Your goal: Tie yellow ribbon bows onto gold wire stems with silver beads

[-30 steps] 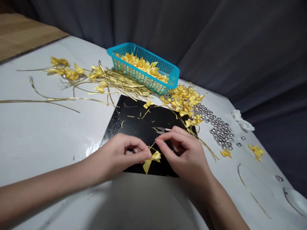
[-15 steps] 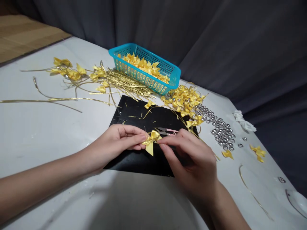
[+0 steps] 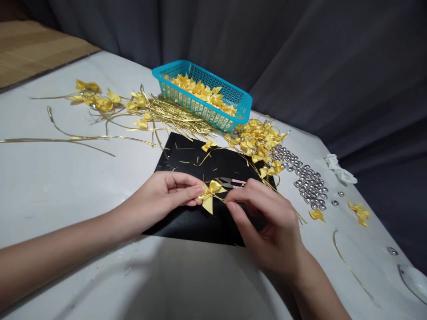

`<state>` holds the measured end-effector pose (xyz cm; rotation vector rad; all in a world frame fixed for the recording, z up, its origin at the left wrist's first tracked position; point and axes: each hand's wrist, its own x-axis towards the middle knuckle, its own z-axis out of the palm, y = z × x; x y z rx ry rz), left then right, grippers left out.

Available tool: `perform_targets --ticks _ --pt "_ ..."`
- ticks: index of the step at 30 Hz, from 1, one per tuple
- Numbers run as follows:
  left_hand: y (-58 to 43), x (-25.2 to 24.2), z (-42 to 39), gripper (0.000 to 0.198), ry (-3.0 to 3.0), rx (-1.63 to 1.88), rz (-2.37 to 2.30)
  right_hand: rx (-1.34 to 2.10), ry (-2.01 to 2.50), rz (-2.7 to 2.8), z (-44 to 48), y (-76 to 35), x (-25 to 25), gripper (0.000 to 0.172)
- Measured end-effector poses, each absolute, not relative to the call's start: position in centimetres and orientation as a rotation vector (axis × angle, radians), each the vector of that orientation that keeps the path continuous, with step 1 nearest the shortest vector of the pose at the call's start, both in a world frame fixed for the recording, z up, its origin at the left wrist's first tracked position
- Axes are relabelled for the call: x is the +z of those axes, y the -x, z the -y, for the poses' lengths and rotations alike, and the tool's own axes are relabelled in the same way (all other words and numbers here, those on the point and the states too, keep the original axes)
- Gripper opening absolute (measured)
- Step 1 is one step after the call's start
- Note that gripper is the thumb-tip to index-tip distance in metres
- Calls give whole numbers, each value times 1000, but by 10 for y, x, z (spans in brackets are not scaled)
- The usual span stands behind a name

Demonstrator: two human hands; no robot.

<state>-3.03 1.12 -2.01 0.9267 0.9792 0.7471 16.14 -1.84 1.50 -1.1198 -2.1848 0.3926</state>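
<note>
Evidently the left hand (image 3: 170, 190) is closed, pinching a yellow bow (image 3: 207, 204) over the black mat (image 3: 200, 229), and the right hand (image 3: 268, 215) grips the gold cord (image 3: 220, 198) trailing from it. The bow looks light, soft and slippery, likely easily crushed, so I'd take it by its middle, not its loops.

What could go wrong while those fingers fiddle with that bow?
The bow is small and pinched at one side by the left grip, so it might slip. The right grip holds thin gold cord; a hard tug could pull the bow askew. The snips lie close by, so a finger might brush the blades.
</note>
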Motion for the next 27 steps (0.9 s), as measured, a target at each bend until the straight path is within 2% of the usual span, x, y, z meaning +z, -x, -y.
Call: perform_targets --ticks 3,9,17,27 --pt "31 -20 -12 5 -907 747 -962 337 1187 2151 17 -160 14 15" --pt "35 -22 -11 4 -915 797 -917 487 1229 2056 20 -159 8 11" --pt "34 -23 -10 5 -824 801 -875 338 1232 2018 21 -154 3 14" --pt "31 -19 -9 4 -814 843 -884 493 1120 2197 21 -157 1 16"
